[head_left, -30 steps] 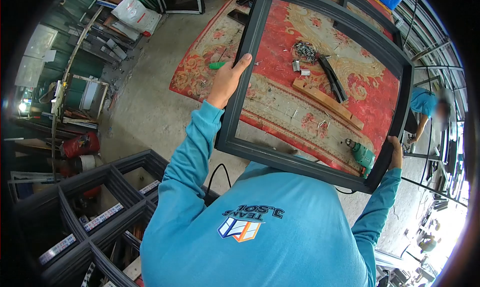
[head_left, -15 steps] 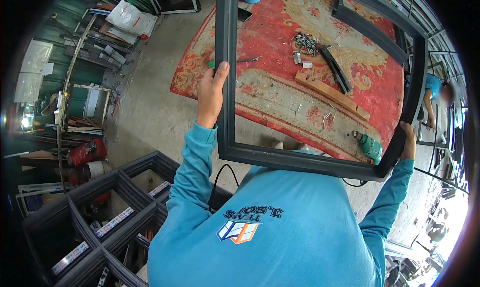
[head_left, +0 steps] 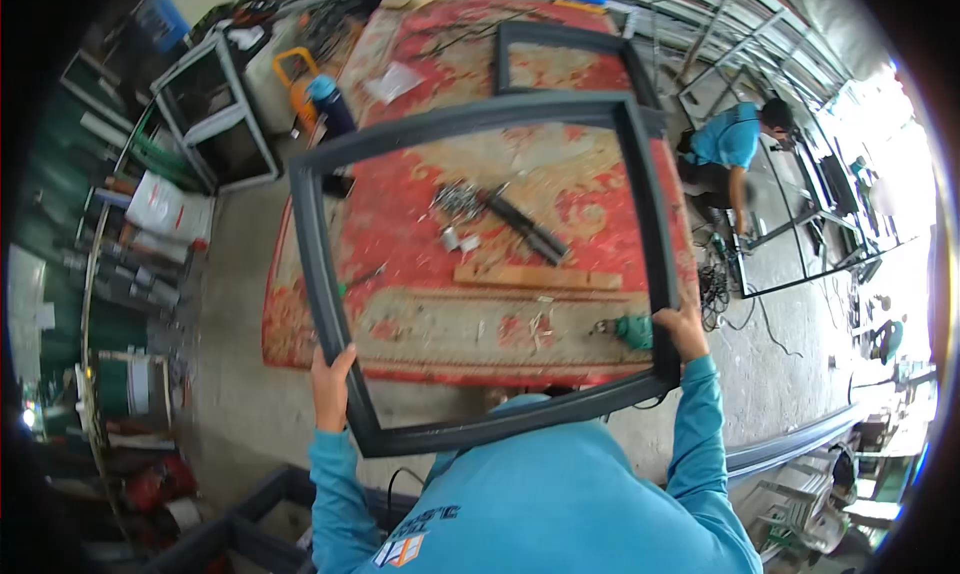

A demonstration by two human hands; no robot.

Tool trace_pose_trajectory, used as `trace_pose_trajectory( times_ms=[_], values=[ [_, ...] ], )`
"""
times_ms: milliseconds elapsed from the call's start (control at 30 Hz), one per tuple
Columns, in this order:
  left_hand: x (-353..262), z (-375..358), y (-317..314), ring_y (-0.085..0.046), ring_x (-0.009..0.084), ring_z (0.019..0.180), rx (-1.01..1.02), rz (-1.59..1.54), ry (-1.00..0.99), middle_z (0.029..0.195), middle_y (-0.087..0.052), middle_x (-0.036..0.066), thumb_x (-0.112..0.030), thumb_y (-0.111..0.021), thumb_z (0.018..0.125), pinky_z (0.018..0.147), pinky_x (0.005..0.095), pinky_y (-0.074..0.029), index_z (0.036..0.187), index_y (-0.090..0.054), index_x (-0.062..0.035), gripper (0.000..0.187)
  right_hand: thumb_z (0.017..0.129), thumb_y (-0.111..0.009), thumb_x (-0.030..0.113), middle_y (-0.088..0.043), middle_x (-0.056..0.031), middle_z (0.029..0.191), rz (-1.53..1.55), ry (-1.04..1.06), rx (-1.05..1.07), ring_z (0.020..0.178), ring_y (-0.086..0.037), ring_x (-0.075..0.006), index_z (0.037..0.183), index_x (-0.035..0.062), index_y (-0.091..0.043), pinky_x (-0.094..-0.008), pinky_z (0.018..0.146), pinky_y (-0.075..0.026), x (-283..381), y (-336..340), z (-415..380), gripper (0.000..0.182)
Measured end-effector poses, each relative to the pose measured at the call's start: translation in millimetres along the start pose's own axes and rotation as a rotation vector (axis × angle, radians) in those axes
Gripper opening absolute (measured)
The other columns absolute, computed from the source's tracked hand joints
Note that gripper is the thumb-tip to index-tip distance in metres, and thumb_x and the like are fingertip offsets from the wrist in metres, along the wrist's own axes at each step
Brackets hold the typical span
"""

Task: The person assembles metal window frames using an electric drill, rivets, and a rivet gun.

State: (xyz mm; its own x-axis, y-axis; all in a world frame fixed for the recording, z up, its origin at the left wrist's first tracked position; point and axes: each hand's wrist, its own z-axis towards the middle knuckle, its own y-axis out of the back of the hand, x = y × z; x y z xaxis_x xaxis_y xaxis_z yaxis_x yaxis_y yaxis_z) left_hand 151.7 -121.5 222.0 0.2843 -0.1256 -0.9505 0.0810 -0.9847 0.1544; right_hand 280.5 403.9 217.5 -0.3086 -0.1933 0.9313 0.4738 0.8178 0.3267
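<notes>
A dark grey rectangular frame (head_left: 505,432) is held up in front of my body, tilted over the near part of the red patterned table cover (head_left: 420,204). My left hand (head_left: 332,386) grips its left side near the lower corner. On the right side, my right hand (head_left: 684,330) is wrapped round the frame. Through the opening I see a pile of small metal parts (head_left: 457,202), a dark profile piece (head_left: 525,228), a wooden strip (head_left: 538,277) and a green drill (head_left: 632,331). The drill lies beside my right hand, behind the frame.
Another dark frame (head_left: 570,36) lies at the table's far end. A dark bottle with a blue lid (head_left: 330,102) stands at the left edge. A co-worker (head_left: 728,144) bends over metal frames at the right. More dark frames (head_left: 235,534) are at lower left.
The view has shifted to show more of the table and room. The held frame now appears lower and further left, with both hands still on it.
</notes>
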Motion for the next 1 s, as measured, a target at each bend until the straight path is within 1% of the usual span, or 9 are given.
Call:
trace_pose_trajectory(
  times_ms=[33,100,233,367,533,700,767,900,1000],
  values=[
    [2.5,5.1,-5.3,-0.057,0.0164,0.072,-0.009,0.053,-0.018,0.088,-0.059,0.007,-0.023,-0.072,0.082,0.064,0.0329,-0.046,0.113,-0.057,0.0009,0.042,0.070,-0.065,0.010,-0.059,-0.0084,0.078,-0.117,0.123,0.038,0.067,-0.058,-0.0160,0.104,-0.0031,-0.055,-0.0302,0.058,-0.048,-12.1,7.1,3.3,0.038],
    [15.0,8.4,-11.2,-0.057,0.0197,0.072,0.032,0.228,-0.022,0.087,-0.058,0.008,-0.014,-0.067,0.078,0.064,0.0359,-0.047,0.119,-0.054,0.0028,0.046,0.069,-0.066,0.011,-0.061,-0.0096,0.080,-0.024,-0.060,-0.027,0.070,-0.059,-0.0179,0.104,-0.0041,-0.054,-0.0317,0.062,-0.049,-17.6,10.9,9.1,0.040],
    [-10.0,11.7,-48.8,-0.056,0.0190,0.074,0.057,0.194,0.054,0.087,-0.056,0.006,-0.008,-0.060,0.072,0.067,0.0320,-0.047,0.115,-0.055,0.0008,0.045,0.067,-0.066,0.012,-0.062,-0.0144,0.088,-0.033,-0.125,0.009,0.082,-0.062,-0.0241,0.111,-0.0048,-0.053,-0.0353,0.074,-0.050,-46.5,27.7,16.7,0.049],
    [-10.7,44.1,-80.3,-0.056,0.0193,0.072,0.065,0.233,0.067,0.087,-0.056,0.006,-0.004,-0.056,0.067,0.065,0.0325,-0.048,0.115,-0.054,0.0028,0.048,0.066,-0.066,0.008,-0.059,-0.0218,0.110,-0.155,0.049,-0.017,0.107,-0.058,-0.0326,0.132,-0.0028,-0.045,-0.0374,0.094,-0.043,-64.9,39.6,21.6,0.069],
    [-26.4,80.0,-144.7,-0.057,0.0194,0.072,0.083,0.321,0.067,0.087,-0.056,0.007,-0.003,-0.057,0.066,0.062,0.0333,-0.048,0.114,-0.054,0.0032,0.048,0.071,-0.066,0.005,-0.053,-0.0262,0.129,0.004,-0.013,-0.021,0.124,-0.052,-0.0326,0.140,-0.0036,-0.039,-0.0361,0.103,-0.039,-90.1,61.4,59.7,0.075],
    [-40.7,118.6,-233.4,-0.057,0.0208,0.074,0.152,0.297,0.088,0.086,-0.058,0.008,-0.006,-0.063,0.069,0.066,0.0392,-0.046,0.118,-0.053,0.0055,0.051,0.075,-0.065,0.003,-0.053,-0.0228,0.131,-0.045,0.047,-0.100,0.125,-0.050,-0.0287,0.137,-0.0065,-0.042,-0.0348,0.104,-0.038,-116.7,107.2,134.6,0.067],
    [-59.6,141.9,-275.1,-0.057,0.0192,0.074,0.142,0.254,0.046,0.086,-0.058,0.009,-0.007,-0.065,0.069,0.066,0.0378,-0.047,0.114,-0.055,0.0057,0.048,0.077,-0.064,0.001,-0.056,-0.0201,0.126,-0.030,0.038,-0.088,0.119,-0.054,-0.0265,0.137,-0.0071,-0.042,-0.0341,0.101,-0.040,-125.1,121.3,181.9,0.064],
    [-91.1,230.2,-335.6,-0.059,0.0165,0.071,0.213,0.297,-0.045,0.082,-0.060,0.006,-0.006,-0.065,0.068,0.064,0.0319,-0.048,0.108,-0.058,0.0048,0.042,0.081,-0.064,0.004,-0.061,-0.0112,0.109,0.107,-0.007,-0.068,0.096,-0.059,-0.0181,0.134,-0.0068,-0.045,-0.0311,0.087,-0.047,-60.3,126.7,269.0,0.056],
    [-109.9,292.5,-372.9,-0.059,0.0154,0.080,0.263,0.271,-0.079,0.087,-0.063,0.005,-0.011,-0.066,0.075,0.072,0.0321,-0.047,0.106,-0.061,0.0025,0.035,0.082,-0.066,0.012,-0.063,-0.0121,0.103,0.071,0.116,-0.101,0.091,-0.059,-0.0170,0.131,-0.0091,-0.046,-0.0305,0.082,-0.048,-49.6,126.6,331.9,0.057]
  ],
)
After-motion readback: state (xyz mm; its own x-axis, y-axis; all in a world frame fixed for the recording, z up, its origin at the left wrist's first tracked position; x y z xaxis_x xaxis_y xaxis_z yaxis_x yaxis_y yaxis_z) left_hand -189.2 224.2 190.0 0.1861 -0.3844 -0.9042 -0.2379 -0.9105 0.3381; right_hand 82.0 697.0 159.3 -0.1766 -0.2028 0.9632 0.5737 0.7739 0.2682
